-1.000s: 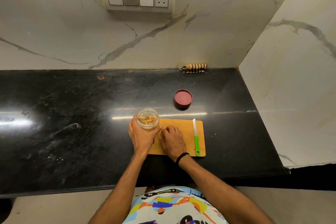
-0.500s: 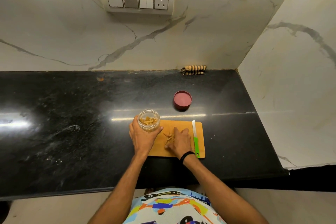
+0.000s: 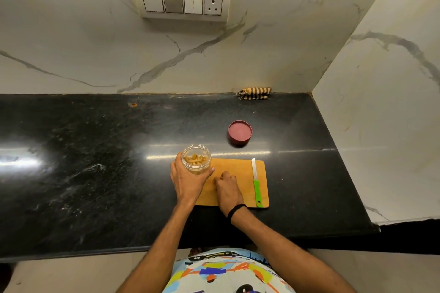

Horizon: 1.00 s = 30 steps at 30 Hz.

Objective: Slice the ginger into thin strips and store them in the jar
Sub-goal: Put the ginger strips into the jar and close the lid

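Wooden cutting board (image 3: 238, 169) lies on the black counter (image 3: 95, 150), and at its left end the left hand (image 3: 188, 182) grips the open clear jar (image 3: 196, 162), which holds ginger strips (image 3: 195, 158). Just beside it the right hand (image 3: 227, 188) rests knuckles-up on the board, fingers curled under; whether they pinch any ginger cannot be told. Along the board's right side lies the green-handled knife (image 3: 256, 183), and the red lid (image 3: 240, 132) sits on the counter beyond, apart.

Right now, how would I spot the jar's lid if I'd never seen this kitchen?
Start at the black countertop. Just beyond the wooden cutting board lies a round maroon lid, apart from the board. It is the only red thing.
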Each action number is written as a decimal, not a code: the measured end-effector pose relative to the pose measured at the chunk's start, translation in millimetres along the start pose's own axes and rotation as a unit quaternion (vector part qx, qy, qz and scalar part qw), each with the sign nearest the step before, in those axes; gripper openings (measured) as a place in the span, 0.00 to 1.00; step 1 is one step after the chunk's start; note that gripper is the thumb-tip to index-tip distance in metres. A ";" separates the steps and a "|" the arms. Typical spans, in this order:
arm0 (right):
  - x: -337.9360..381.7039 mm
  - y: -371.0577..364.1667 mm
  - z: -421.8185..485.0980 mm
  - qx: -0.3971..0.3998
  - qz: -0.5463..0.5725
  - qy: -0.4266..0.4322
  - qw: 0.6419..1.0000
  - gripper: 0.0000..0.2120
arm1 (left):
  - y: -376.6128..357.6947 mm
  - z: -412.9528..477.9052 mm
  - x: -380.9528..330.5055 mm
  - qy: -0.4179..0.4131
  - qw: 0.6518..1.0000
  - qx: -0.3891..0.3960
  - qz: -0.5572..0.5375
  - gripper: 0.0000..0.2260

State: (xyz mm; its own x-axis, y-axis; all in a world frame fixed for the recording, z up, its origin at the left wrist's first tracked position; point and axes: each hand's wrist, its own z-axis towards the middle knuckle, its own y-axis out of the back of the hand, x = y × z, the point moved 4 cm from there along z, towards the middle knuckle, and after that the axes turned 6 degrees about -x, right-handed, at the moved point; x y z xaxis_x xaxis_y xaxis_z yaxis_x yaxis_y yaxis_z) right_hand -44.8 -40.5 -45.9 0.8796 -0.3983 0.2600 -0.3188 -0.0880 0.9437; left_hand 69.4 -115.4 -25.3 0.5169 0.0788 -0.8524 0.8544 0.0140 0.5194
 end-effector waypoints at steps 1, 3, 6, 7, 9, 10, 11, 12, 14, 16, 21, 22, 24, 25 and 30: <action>-1.0 -1.5 -0.1 -0.003 -0.007 0.007 1.000 0.12 | 0.0 -0.3 -0.4 -0.001 1.000 0.000 0.001 0.51; -4.4 -2.7 4.0 -0.003 -0.022 0.016 1.000 0.11 | 0.2 -0.1 -0.3 -0.004 1.000 -0.001 0.006 0.51; -10.9 6.2 14.2 -0.003 0.006 -0.026 1.000 0.12 | -0.1 0.7 1.4 -0.010 1.000 -0.002 0.006 0.51; -14.3 10.3 17.9 -0.005 0.028 -0.052 0.998 0.11 | 0.0 0.7 1.8 -0.012 1.000 -0.002 0.007 0.50; -26.2 17.2 23.2 -0.005 0.108 -0.116 0.987 0.08 | 0.0 0.6 2.2 -0.017 1.000 0.000 0.010 0.51; -33.6 20.1 24.9 0.002 0.162 -0.148 0.976 0.06 | 0.5 0.8 2.1 -0.020 1.000 0.002 0.012 0.51; -41.8 23.4 25.9 0.014 0.219 -0.176 0.960 0.06 | 1.0 0.9 2.1 -0.023 1.000 0.003 0.016 0.51; -49.4 29.0 26.2 0.027 0.284 -0.205 0.936 0.05 | 1.6 1.4 2.6 -0.027 0.999 0.005 0.021 0.51; -57.3 45.2 25.4 0.049 0.426 -0.263 0.865 0.03 | 2.6 1.8 1.9 -0.041 0.999 0.009 0.034 0.51; -51.3 68.1 26.9 0.048 0.545 -0.261 0.796 0.04 | 2.8 1.6 -1.4 -0.070 0.996 0.014 0.051 0.51; -12.4 103.2 43.8 0.035 0.543 -0.154 0.825 0.05 | -4.8 -4.5 -13.5 -0.145 0.984 0.043 0.092 0.49; -3.9 104.8 46.9 0.039 0.495 -0.129 0.859 0.07 | -6.9 -5.1 -15.7 -0.157 0.982 0.049 0.097 0.49; 10.8 103.7 50.4 0.053 0.347 -0.054 0.935 0.11 | -10.6 -6.1 -18.3 -0.171 0.978 0.061 0.100 0.49; 15.5 103.5 51.9 0.057 0.292 -0.019 0.954 0.11 | -11.6 -6.3 -19.4 -0.171 0.978 0.065 0.099 0.49; -7.8 111.6 49.5 -0.031 0.423 -0.099 0.900 0.08 | -7.1 -3.4 -18.2 -0.160 0.982 0.038 0.097 0.49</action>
State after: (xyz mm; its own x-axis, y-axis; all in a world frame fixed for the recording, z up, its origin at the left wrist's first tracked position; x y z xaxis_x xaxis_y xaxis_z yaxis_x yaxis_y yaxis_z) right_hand -104.7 -92.3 47.3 0.2495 -0.4539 0.8554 -0.8190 0.3724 0.4365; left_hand 53.9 -113.5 -13.3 0.6494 -0.2447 -0.7200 0.7341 -0.0453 0.6775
